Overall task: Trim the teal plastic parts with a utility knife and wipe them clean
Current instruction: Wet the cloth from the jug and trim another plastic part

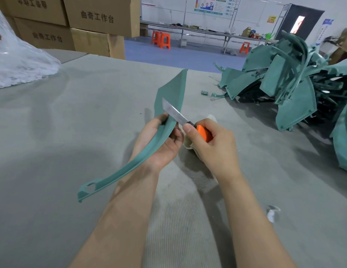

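Cartons at the back read 曲奇工作台. Left hand grips a curved teal part above the grey table; right hand clasps an orange utility knife, blade at its edge.

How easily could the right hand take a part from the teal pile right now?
Probably not yet: the right hand grips the utility knife, so its fingers are occupied. The table between it and the pile looks unobstructed.

A grey felt-covered worktable is carrying a heap of teal plastic parts far right and a clear plastic bag far left.
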Available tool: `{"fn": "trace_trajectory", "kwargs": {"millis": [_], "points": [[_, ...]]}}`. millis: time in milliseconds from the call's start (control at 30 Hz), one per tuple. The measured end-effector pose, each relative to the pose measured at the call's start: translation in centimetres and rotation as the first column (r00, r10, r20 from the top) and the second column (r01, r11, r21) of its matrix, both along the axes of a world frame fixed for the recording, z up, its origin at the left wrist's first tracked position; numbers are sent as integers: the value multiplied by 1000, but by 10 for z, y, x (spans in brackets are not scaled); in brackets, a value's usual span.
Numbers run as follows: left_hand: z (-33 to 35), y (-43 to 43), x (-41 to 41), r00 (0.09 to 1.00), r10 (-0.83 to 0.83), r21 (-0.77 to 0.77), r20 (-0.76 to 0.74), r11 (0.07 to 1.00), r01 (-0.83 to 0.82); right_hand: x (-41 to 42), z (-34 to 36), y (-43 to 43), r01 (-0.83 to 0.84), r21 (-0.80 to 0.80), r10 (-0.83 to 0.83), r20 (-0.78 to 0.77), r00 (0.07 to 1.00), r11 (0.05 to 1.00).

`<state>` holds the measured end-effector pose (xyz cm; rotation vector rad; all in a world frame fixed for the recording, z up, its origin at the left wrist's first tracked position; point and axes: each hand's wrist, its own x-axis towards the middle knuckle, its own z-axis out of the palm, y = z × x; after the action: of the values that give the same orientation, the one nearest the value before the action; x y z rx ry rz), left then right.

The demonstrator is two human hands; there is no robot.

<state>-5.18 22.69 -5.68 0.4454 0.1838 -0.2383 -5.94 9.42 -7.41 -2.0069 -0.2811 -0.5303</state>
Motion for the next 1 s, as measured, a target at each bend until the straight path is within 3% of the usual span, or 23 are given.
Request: {"fn": "trace_trajectory", "kwargs": {"millis": [500, 800, 1000], "points": [[-1, 4, 1, 996, -92, -2, 5, 996, 92, 1, -3, 1, 48, -20, -47, 38, 998, 999], [1, -1, -6, 978, -209, 46, -4, 977, 209, 7, 0, -16, 265, 44, -267, 79, 960, 963], [-1, 2, -4, 983, -182, 188, -12, 965, 181, 10, 7, -32, 423, 34, -422, -25, 906, 905]]}}
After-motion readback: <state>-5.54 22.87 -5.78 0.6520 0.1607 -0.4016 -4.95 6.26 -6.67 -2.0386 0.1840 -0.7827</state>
